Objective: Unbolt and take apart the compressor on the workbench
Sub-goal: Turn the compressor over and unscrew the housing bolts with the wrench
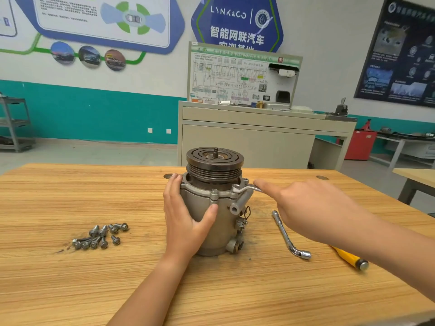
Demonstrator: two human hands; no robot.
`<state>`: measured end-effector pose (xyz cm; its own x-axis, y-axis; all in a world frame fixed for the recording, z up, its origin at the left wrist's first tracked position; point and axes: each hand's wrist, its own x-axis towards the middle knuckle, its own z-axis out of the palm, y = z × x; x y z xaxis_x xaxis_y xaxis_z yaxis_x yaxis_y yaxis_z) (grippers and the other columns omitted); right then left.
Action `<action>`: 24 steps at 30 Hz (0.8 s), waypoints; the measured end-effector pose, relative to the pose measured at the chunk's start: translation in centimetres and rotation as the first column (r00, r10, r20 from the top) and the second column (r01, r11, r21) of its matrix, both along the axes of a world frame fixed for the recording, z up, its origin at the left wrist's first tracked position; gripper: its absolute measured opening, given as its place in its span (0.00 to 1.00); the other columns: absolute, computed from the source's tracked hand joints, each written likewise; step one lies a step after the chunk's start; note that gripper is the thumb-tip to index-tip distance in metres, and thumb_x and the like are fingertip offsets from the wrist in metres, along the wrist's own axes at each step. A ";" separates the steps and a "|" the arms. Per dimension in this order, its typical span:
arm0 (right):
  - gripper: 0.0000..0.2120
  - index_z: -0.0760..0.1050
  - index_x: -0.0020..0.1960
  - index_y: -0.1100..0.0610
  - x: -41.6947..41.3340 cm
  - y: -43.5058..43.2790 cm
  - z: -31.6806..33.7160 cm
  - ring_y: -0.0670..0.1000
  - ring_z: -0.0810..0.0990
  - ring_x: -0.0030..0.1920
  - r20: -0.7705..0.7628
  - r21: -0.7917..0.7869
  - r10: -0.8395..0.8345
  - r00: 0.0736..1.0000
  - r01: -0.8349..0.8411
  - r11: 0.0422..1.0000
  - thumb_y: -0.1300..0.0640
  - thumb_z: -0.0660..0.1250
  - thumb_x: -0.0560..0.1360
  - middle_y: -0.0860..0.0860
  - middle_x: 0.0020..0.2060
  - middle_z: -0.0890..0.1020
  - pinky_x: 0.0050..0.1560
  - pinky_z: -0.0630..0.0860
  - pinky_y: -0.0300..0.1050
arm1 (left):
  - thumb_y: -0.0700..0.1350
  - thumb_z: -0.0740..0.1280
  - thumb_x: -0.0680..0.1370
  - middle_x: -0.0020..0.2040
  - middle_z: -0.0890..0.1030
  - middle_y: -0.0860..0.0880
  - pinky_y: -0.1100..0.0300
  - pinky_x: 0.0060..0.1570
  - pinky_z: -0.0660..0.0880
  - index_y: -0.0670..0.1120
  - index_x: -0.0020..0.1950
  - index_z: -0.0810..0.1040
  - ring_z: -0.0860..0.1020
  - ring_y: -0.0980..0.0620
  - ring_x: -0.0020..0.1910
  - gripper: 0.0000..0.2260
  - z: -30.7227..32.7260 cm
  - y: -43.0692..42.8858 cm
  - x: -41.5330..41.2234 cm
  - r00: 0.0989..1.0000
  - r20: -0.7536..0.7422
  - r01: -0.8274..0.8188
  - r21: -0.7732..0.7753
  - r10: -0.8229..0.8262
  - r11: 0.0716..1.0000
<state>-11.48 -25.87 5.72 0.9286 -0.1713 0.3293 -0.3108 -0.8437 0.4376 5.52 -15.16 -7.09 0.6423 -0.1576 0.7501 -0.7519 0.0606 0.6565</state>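
The grey compressor (223, 231) stands upright on the wooden workbench (94, 283), its dark grooved pulley (214, 161) on top. My left hand (183, 217) grips the housing from the left, with the thumb across the front. A silver ring wrench (244, 188) sits on a bolt at the right side of the upper flange. My right hand (306, 208) holds its handle, the index finger stretched along it. Most of the handle is hidden under the hand. Another flange bolt (214, 192) shows at the front.
Several loose bolts (101, 234) lie in a pile left of the compressor. An L-shaped socket wrench (288, 234) and a yellow-handled tool (350, 257) lie to the right, under my right forearm. A training cabinet (247, 137) stands behind the bench.
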 end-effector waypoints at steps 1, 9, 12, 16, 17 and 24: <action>0.30 0.47 0.73 0.44 0.2 0.2 0.2 0.47 0.64 0.26 -0.014 -0.035 -0.001 1.000 0.000 0.999 0.61 0.52 0.76 0.46 0.26 0.67 0.23 0.58 0.42 | 0.61 0.64 0.67 0.71 0.56 0.54 0.55 0.71 0.56 0.56 0.71 0.52 0.55 0.58 0.73 0.36 0.0 0.0 0.0 1.000 -0.002 0.001 -0.001 -0.001 1.000; 0.32 0.50 0.73 0.56 0.6 2.2 0.7 0.49 0.61 0.23 -0.168 -0.207 -0.076 0.983 0.040 0.977 0.68 0.55 0.72 0.47 0.26 0.64 0.20 0.55 0.42 | 0.60 0.64 0.68 0.71 0.56 0.53 0.53 0.72 0.55 0.54 0.70 0.54 0.55 0.55 0.74 0.35 0.2 0.1 -0.3 1.000 0.000 -0.014 0.001 0.014 1.000; 0.32 0.50 0.73 0.59 0.6 2.7 0.7 0.50 0.60 0.23 -0.197 -0.231 -0.095 0.976 0.048 0.972 0.70 0.55 0.72 0.48 0.25 0.63 0.20 0.55 0.42 | 0.60 0.63 0.68 0.71 0.57 0.54 0.52 0.72 0.56 0.58 0.69 0.53 0.55 0.54 0.74 0.33 0.1 0.2 -0.3 1.000 -0.003 0.002 -0.006 -0.002 1.000; 0.26 0.56 0.71 0.60 1.2 2.3 1.3 0.50 0.60 0.23 -0.225 -0.287 -0.073 0.972 0.005 0.958 0.68 0.55 0.74 0.49 0.26 0.63 0.21 0.56 0.43 | 0.60 0.62 0.68 0.70 0.57 0.55 0.54 0.72 0.56 0.63 0.67 0.53 0.55 0.55 0.74 0.30 0.2 0.2 -0.1 1.000 -0.008 0.025 -0.022 -0.025 0.999; 0.23 0.58 0.69 0.59 1.3 2.0 1.6 0.50 0.60 0.23 -0.231 -0.302 -0.065 0.971 -0.009 0.953 0.67 0.55 0.75 0.48 0.26 0.63 0.21 0.56 0.42 | 0.60 0.62 0.68 0.71 0.57 0.55 0.54 0.72 0.56 0.63 0.67 0.53 0.56 0.55 0.74 0.30 0.1 0.1 -0.1 1.000 -0.007 0.025 -0.023 -0.025 0.999; 0.18 0.60 0.70 0.48 1.9 0.0 1.9 0.47 0.59 0.25 -0.199 -0.242 0.002 0.980 -0.051 0.969 0.53 0.49 0.80 0.46 0.26 0.62 0.24 0.57 0.39 | 0.61 0.63 0.68 0.71 0.56 0.54 0.60 0.70 0.54 0.61 0.68 0.54 0.55 0.56 0.73 0.31 0.0 0.0 0.1 1.000 0.004 0.000 -0.014 0.000 1.000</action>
